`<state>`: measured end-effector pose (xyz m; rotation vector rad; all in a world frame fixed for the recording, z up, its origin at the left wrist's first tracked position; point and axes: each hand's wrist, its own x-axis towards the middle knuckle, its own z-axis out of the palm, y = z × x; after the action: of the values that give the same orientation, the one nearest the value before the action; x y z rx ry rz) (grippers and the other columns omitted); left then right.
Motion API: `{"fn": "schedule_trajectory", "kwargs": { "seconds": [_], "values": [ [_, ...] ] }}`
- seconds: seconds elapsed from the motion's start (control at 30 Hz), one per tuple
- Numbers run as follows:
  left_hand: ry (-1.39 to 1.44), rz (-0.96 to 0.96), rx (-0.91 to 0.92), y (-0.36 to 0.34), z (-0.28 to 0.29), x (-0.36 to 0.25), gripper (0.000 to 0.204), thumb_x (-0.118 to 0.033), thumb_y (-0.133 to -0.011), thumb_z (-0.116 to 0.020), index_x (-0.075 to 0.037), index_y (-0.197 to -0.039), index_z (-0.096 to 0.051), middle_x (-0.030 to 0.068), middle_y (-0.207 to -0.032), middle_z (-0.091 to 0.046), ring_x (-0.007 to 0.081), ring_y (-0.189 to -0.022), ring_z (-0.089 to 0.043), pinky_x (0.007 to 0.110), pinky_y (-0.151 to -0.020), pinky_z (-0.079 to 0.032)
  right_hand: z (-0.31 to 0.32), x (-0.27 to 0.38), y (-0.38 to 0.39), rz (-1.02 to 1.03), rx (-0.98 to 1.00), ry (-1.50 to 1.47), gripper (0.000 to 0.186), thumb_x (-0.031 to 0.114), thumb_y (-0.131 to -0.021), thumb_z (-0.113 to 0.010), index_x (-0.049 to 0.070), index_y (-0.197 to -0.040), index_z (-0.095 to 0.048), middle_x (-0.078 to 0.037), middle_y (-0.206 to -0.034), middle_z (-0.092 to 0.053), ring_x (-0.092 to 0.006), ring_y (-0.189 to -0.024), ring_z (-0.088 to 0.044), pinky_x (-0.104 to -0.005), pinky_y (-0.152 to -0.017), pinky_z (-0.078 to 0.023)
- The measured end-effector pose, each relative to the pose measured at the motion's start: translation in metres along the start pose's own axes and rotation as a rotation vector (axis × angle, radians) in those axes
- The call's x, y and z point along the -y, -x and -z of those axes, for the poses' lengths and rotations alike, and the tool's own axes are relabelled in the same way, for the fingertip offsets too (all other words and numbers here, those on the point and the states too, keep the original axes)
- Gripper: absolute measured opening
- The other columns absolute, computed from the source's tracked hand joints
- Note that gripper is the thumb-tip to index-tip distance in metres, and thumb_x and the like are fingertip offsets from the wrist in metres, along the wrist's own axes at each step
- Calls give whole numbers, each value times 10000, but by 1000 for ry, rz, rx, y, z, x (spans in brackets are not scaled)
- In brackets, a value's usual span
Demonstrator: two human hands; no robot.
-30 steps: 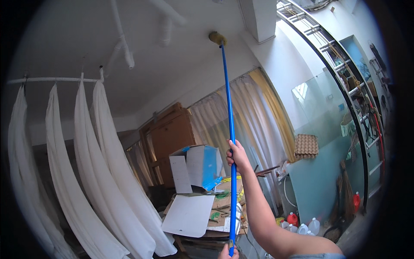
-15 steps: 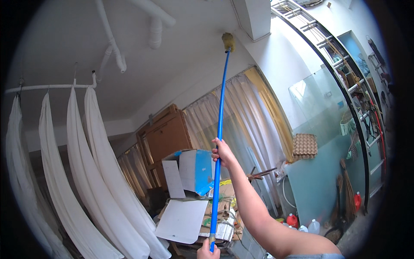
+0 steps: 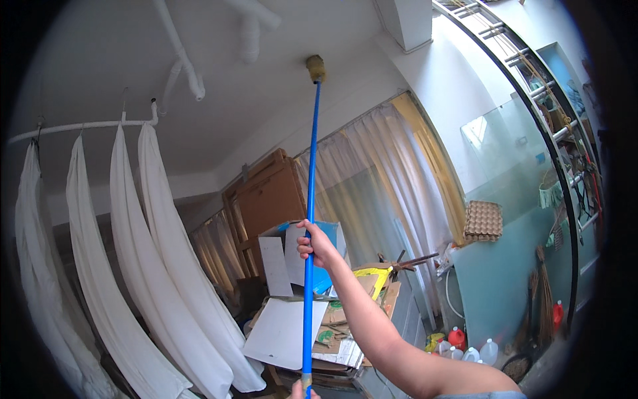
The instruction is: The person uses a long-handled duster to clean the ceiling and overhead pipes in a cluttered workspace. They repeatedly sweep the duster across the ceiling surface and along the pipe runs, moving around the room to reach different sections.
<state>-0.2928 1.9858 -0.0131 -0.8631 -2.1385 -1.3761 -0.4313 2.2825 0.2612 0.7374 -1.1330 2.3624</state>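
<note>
A long blue pole duster [image 3: 310, 292] rises nearly upright through the middle of the view. Its yellowish-brown fuzzy head [image 3: 316, 68] is up at the white ceiling; I cannot tell whether it touches. My right hand [image 3: 315, 243] wraps around the pole partway up, with the forearm stretched out from the lower right. At the bottom edge, my left hand [image 3: 300, 390] grips the lower end, beside a band of tan tape, and is partly cut off by the frame.
White cloths [image 3: 159, 246] hang from a white pipe [image 3: 80, 128] at left. Cardboard boxes and flat pieces [image 3: 282, 336] are piled ahead, before a curtained window [image 3: 372, 173]. On the right are glass panels [image 3: 505, 266], egg trays [image 3: 483, 221], plastic jugs [image 3: 488, 351] and a ladder [image 3: 541, 90].
The duster's head has swept left along the ceiling, away from the wall corner. Both hands have shifted left with the pole, and the view has turned slightly.
</note>
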Motion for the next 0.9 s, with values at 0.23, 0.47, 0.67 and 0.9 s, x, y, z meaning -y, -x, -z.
{"fn": "schedule_trajectory", "kwargs": {
  "seconds": [0.23, 0.47, 0.67, 0.9],
  "values": [
    [-104, -46, -58, 4, 1, 4, 357, -119, -878, -621, -12, -1219, -618, 264, -892, -682, 455, -822, -670, 483, -691, -542, -10, 14, 19, 38, 68, -48, 262, 438, -1066, -414, 184, -1109, -462, 54, -636, -347, -57, -459, -315, -251, -448, -336],
    [-42, 45, -29, 11, 9, -2, 354, -117, -867, -648, -10, -1203, -631, 221, -832, -686, 377, -719, -682, 444, -626, -531, -17, 0, 12, -22, -66, 63, 257, 427, -1068, -397, 174, -1093, -439, 48, -649, -352, -66, -471, -317, -263, -459, -341],
    [28, 54, -31, 7, 1, -10, 355, -125, -888, -643, 6, -1218, -626, 179, -760, -653, 268, -627, -637, 395, -590, -506, -4, -16, -14, -75, -128, 162, 280, 419, -1058, -432, 140, -1087, -425, 23, -673, -380, -90, -480, -352, -278, -460, -374],
    [96, 55, -26, -18, -4, -32, 346, -105, -889, -634, 24, -1210, -617, 165, -717, -610, 193, -619, -597, 365, -607, -501, -7, -34, -77, -152, -146, 342, 321, 399, -1050, -456, 96, -1152, -433, -42, -729, -477, -148, -516, -479, -350, -473, -485]
  ]
}}
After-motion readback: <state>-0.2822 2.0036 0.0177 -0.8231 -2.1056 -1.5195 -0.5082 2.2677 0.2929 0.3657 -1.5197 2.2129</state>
